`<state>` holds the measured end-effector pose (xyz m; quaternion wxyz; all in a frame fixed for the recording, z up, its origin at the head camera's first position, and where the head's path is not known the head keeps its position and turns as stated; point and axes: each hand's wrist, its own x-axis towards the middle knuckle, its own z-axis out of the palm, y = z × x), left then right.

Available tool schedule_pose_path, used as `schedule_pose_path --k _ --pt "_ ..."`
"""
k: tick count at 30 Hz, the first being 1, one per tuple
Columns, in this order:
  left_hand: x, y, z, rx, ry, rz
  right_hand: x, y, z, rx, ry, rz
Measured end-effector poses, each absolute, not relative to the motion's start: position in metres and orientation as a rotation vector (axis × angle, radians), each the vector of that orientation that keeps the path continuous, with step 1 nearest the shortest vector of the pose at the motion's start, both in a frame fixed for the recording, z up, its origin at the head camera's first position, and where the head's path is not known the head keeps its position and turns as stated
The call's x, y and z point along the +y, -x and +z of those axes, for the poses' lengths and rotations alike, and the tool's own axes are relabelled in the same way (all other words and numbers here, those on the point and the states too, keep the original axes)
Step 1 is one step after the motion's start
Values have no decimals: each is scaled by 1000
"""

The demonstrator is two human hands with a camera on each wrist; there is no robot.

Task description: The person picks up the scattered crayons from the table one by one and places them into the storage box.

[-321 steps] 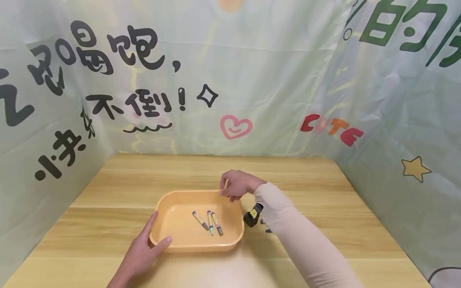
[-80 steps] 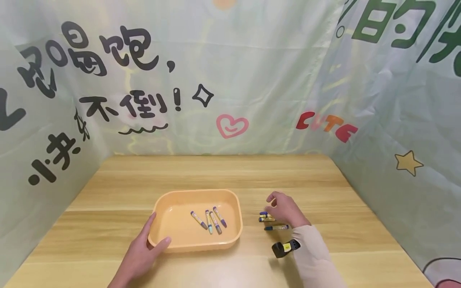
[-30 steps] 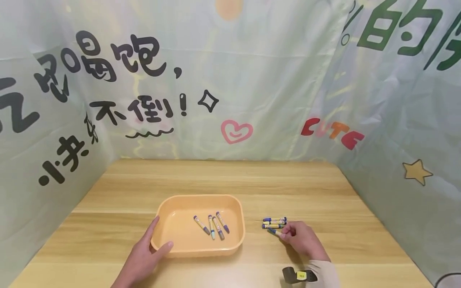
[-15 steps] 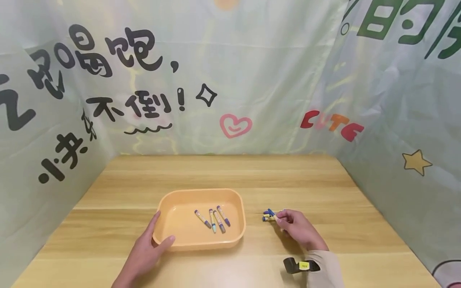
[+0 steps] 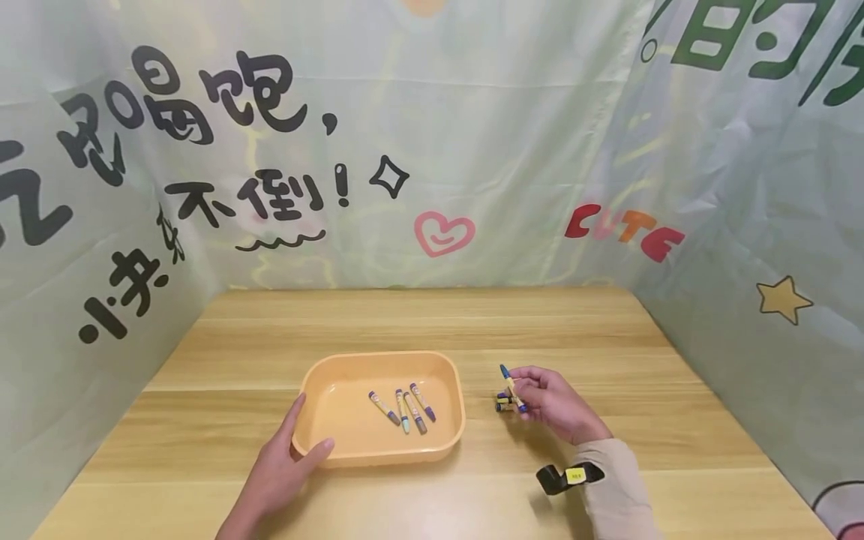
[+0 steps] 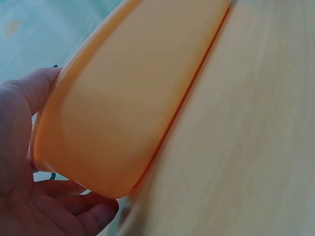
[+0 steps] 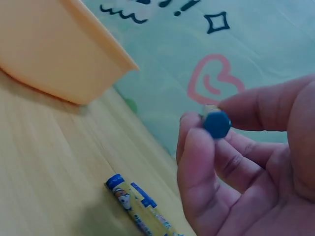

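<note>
A blue-ended crayon [image 5: 512, 387] is pinched between the thumb and fingers of the right hand [image 5: 556, 405], tilted, beside other crayons [image 5: 502, 406] on the table [image 5: 432, 499]. The left hand [image 5: 280, 457], thumb and fingers apart, grips the corner of an orange tray [image 5: 344, 429], where four crayons [image 5: 402, 411] lie between the two hands.

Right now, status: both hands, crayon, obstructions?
Left fingers holding tray at left near corner. Right fingers pinching crayon above table. Spare crayons lying below. Possible snag: tray's raised rim.
</note>
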<state>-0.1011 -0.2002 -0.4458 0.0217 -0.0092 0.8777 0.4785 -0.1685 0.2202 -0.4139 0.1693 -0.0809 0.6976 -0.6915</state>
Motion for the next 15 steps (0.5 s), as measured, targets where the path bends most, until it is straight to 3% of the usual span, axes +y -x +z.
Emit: schedule_pose_path --k 15 --pt "-202 107 -450 2733 -30 1526 196 200 -390 1983 234 -1878"
